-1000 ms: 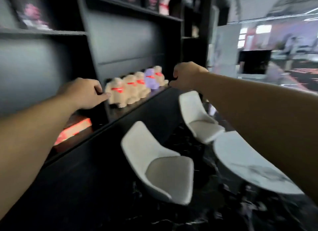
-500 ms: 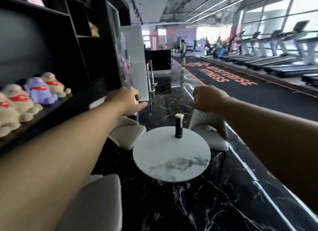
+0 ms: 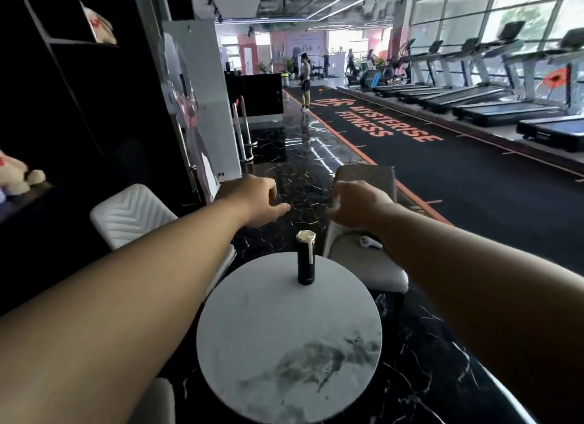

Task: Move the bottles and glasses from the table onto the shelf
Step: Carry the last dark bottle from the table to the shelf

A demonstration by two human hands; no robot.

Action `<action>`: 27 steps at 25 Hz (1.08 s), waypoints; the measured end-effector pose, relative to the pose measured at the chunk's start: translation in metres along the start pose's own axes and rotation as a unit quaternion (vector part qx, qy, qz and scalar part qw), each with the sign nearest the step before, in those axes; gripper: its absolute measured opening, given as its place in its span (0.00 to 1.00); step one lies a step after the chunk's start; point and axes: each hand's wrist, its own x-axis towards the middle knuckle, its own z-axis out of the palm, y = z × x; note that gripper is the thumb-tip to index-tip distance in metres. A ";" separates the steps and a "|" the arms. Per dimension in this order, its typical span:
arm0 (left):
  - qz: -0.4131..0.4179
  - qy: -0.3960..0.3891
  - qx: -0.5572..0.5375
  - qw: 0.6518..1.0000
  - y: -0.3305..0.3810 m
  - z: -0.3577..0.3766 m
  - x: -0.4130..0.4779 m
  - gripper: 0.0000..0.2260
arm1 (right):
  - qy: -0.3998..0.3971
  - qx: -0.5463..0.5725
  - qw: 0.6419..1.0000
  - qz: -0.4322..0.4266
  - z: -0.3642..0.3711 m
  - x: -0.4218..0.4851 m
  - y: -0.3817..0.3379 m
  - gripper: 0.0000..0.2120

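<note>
A slim black bottle (image 3: 306, 259) with a pale cap stands upright near the far edge of the round white marble table (image 3: 284, 354). My left hand (image 3: 256, 202) hovers above and left of the bottle, fingers loosely curled and apart, holding nothing. My right hand (image 3: 357, 205) hovers above and right of it, also empty with fingers loosely spread. Neither hand touches the bottle. The dark shelf (image 3: 79, 114) fills the left side, with plush toys (image 3: 14, 174) on its ledge.
A white chair (image 3: 136, 215) stands left of the table and a grey chair (image 3: 363, 265) behind it, with a small white object (image 3: 369, 242) on its seat. A white board (image 3: 196, 107) leans by the shelf. Treadmills line the right. A person stands far down the aisle.
My view has swung from the shelf round to the table. Both hands have left the shelf and now reach out above the bottle.
</note>
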 end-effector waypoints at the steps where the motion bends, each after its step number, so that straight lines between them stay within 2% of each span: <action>1: -0.004 -0.005 -0.001 1.000 -0.002 0.008 0.013 0.21 | -0.005 0.004 1.000 -0.002 0.009 0.015 0.004 0.18; 6: -0.034 0.002 -0.001 0.999 -0.001 0.063 0.082 0.26 | -0.043 0.017 0.998 -0.047 0.077 0.107 0.028 0.26; 12: -0.132 -0.059 -0.044 0.989 0.011 0.174 0.131 0.33 | -0.170 0.005 0.980 -0.103 0.182 0.186 0.058 0.33; 15: -0.197 -0.126 -0.087 0.968 0.012 0.238 0.140 0.45 | -0.188 -0.016 0.973 -0.130 0.223 0.217 0.072 0.39; 18: -0.224 -0.168 -0.134 0.951 0.022 0.302 0.144 0.58 | -0.203 -0.022 0.969 -0.141 0.256 0.243 0.078 0.42; 20: -0.246 -0.145 -0.192 0.939 0.034 0.337 0.150 0.55 | -0.216 -0.025 0.962 -0.162 0.270 0.253 0.079 0.41; 24: -0.308 -0.072 -0.291 0.903 0.049 0.376 0.164 0.37 | -0.217 -0.054 0.952 -0.207 0.291 0.259 0.071 0.29; 27: -0.334 -0.033 -0.319 0.887 0.047 0.387 0.168 0.28 | -0.219 -0.059 0.950 -0.215 0.300 0.263 0.065 0.28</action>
